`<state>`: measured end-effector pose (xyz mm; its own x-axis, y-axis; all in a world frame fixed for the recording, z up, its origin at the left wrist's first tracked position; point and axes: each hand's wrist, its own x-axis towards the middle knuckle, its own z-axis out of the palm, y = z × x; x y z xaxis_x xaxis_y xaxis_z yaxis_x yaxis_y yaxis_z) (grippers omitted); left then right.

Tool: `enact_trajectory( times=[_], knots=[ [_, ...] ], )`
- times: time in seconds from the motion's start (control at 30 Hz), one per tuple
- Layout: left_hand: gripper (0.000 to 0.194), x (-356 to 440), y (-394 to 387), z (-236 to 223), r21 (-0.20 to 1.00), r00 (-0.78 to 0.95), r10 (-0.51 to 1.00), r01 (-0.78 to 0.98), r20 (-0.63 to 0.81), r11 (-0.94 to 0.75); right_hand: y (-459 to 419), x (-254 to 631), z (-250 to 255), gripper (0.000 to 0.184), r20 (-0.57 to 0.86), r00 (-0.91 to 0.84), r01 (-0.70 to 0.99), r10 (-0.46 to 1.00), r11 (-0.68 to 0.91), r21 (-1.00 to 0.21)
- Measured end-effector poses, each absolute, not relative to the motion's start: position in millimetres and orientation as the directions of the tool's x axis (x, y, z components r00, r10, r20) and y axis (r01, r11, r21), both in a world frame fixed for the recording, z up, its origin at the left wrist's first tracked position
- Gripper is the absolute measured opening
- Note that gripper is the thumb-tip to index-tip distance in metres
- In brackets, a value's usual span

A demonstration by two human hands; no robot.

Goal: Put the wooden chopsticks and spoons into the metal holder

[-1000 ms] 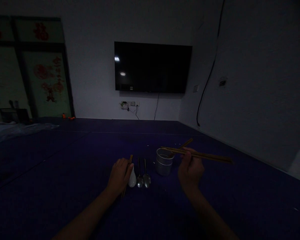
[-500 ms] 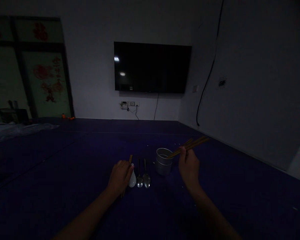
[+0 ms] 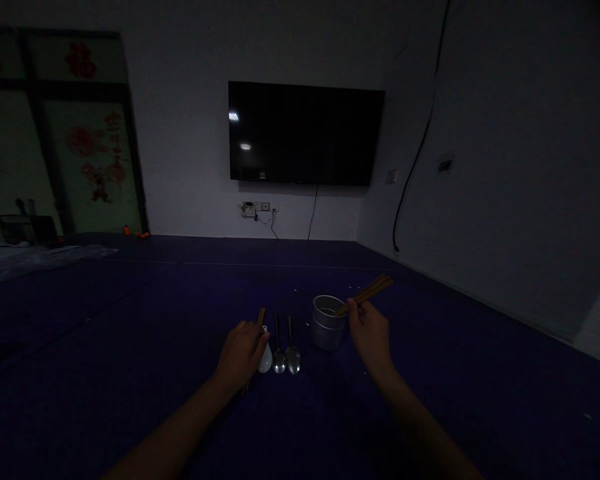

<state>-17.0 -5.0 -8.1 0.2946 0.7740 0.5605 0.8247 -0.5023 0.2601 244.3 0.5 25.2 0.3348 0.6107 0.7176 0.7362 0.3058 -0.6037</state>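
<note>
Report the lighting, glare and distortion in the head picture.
Head view: dim throughout, the chopsticks in the right hand dark but visible; head view: bright spots glare on the television, highlights on the metal spoons; head view: the door frame leans, suggesting wide-lens distortion.

Bare forearms [image 3: 185,423], bare hands [image 3: 240,353]

Left of the left hand [image 3: 240,352] lies open surface [image 3: 145,350]; spoons [image 3: 293,361] and cup [image 3: 327,335] block its right.
</note>
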Motion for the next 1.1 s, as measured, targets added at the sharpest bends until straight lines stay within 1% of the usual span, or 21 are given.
enact_trajectory(
  times=[0.1, 0.3, 0.63, 0.87, 1.1],
  knots=[
    [0.042, -16.8, -6.5, -6.6, 0.256, 0.299, 0.777, 0.827, 0.553, -0.501, 1.5, 244.2, 23.3, 0.05, 0.722, 0.306, 0.733, 0.62, 0.331, -0.594],
    [0.039, -16.3, -7.3, -6.0, 0.26, 0.298, 0.776, 0.824, 0.556, -0.503, -0.1, 243.6, 24.3, 0.054, 0.721, 0.298, 0.736, 0.625, 0.331, -0.591],
    [0.038, -17.3, -3.2, -11.5, 0.262, 0.296, 0.773, 0.822, 0.561, -0.505, 1.2, 245.2, 22.9, 0.06, 0.779, 0.291, 0.785, 0.556, 0.327, -0.527],
    [0.039, -18.1, -3.8, -10.4, 0.282, 0.291, 0.792, 0.823, 0.536, -0.494, 2.1, 246.4, 20.8, 0.061, 0.775, 0.333, 0.775, 0.537, 0.312, -0.55],
    [0.038, -19.2, -2.0, -11.0, 0.285, 0.279, 0.809, 0.836, 0.517, -0.47, 3.6, 248.4, 17.7, 0.063, 0.771, 0.328, 0.789, 0.546, 0.291, -0.542]
  ],
)
